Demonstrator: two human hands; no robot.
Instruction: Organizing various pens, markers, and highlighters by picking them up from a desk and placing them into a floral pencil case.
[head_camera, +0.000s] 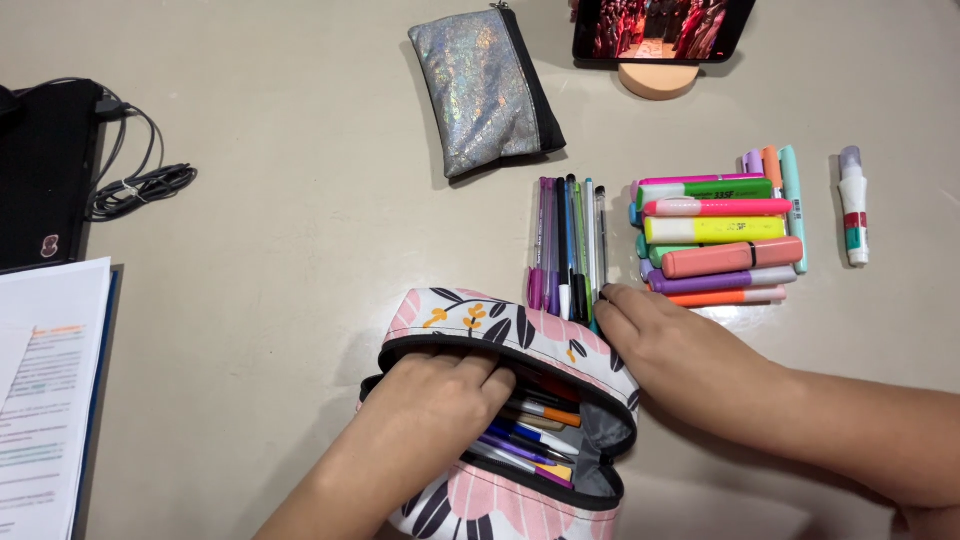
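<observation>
A pink floral pencil case (480, 325) lies open at the near middle of the table, with several pens (535, 430) inside. My left hand (440, 395) reaches into its opening, fingers curled among the pens. My right hand (665, 335) rests on the table at the case's right edge, fingertips touching the bottom of a row of thin pens (568, 245) laid side by side. Whether either hand grips a pen is hidden. To the right of that row lies a pile of highlighters (715, 235) in several colours.
A silver glitter pouch (480, 85) lies at the back middle. A phone (662, 28) stands on a round wooden holder behind the highlighters. A correction pen (853, 205) lies at the far right. Papers (45, 400), a black device and cables (135, 180) sit at the left.
</observation>
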